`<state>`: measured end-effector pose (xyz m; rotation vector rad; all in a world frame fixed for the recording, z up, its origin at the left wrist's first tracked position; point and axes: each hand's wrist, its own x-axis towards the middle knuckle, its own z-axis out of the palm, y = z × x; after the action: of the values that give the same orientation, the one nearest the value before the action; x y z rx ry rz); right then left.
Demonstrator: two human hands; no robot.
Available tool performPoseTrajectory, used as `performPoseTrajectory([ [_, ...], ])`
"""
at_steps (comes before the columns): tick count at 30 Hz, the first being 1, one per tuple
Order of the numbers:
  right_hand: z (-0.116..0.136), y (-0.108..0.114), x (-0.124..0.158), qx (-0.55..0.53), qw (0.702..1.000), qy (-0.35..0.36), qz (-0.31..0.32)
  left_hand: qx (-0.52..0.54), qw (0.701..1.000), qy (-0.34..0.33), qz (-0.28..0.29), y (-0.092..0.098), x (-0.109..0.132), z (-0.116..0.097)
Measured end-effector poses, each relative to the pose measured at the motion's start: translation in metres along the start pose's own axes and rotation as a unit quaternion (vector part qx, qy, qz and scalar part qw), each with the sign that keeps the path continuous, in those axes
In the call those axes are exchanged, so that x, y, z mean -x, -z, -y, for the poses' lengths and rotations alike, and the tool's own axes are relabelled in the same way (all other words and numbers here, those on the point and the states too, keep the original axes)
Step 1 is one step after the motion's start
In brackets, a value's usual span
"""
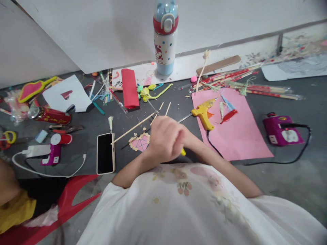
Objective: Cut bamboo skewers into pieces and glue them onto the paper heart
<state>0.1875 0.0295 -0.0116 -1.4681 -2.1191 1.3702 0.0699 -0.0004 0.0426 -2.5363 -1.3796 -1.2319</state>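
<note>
My two hands meet just above the table's near edge. My left hand [163, 139] is a closed fist on top and covers most of my right hand [186, 136], whose fingers are hidden. A small yellow tip [183, 152] pokes out below the hands; I cannot tell what it belongs to or which hand holds it. Left of the fist lies a pink heart-shaped craft piece [140, 142] with a beige scalloped rim. A thin wooden stick [133, 128] runs from the hands toward a black phone [105, 153].
A yellow glue gun [204, 114] lies on pink paper [237, 136]. A purple device [281, 131] with a black cable sits right. A dotted water bottle [165, 37], red folded paper [129, 88] and a red can [49, 115] stand farther back. Another person [11, 200] sits lower left by a red chair [71, 200].
</note>
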Motion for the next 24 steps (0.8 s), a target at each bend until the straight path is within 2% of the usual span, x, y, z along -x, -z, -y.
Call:
performPoseTrajectory([
  [1,0.002,0.002,0.000,-0.021,1.000,-0.010,0.014,0.001,0.998,0.024,-0.060,0.004,0.003,0.008],
  [2,0.004,0.004,0.001,-0.045,0.998,-0.022,0.026,-0.017,0.995,0.045,-0.092,0.008,0.006,0.016],
  [5,0.009,0.010,0.007,-0.079,0.995,-0.057,0.031,-0.140,0.978,0.119,-0.102,0.015,0.017,0.040],
  [8,0.015,0.015,0.012,-0.039,0.998,-0.057,-0.003,-0.187,0.971,0.145,-0.041,0.016,0.029,0.054],
  [11,0.021,0.019,0.015,0.000,0.999,-0.040,-0.034,-0.178,0.974,0.136,0.030,0.012,0.039,0.058],
  [13,0.022,0.019,0.016,0.014,0.999,-0.022,-0.048,-0.168,0.976,0.124,0.055,0.010,0.044,0.058],
  [19,0.021,0.022,0.017,0.035,0.998,0.009,-0.060,-0.115,0.983,0.130,0.055,0.011,0.047,0.061],
  [24,0.022,0.024,0.019,0.051,0.996,0.034,-0.058,-0.078,0.982,0.162,0.053,0.016,0.042,0.058],
])
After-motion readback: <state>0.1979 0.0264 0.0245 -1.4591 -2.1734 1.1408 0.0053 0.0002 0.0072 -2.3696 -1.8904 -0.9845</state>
